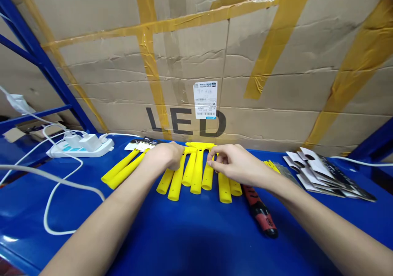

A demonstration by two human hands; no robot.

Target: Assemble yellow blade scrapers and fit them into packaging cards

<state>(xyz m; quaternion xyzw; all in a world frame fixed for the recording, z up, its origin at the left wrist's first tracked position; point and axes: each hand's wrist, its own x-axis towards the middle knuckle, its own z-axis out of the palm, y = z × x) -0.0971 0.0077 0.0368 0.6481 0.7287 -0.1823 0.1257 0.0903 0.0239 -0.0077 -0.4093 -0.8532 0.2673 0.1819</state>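
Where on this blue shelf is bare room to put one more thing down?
Bare blue shelf lies below the yellow handles, left of the red-and-black handle, and below the stack of cards. It is crowded at the left hand and right hand, and by the power strip and white cables.

The yellow moulded plastic pieces (197,173) have a smooth, faintly satin finish, while the red-and-black tool handle (259,210) just right of them looks like matt, rubbery plastic, and the desk (172,231) is glossy blue-painted metal with bright reflections. At the left, the power strip (80,150) and chargers (90,142) are smooth white plastic; at the right, the stacked printed cards (322,176) are coated paper with a slight sheen. Behind, the carton (92,71) is creased brown cardboard crossed by shiny packing tape (147,71), with a matt paper barcode label (205,100).
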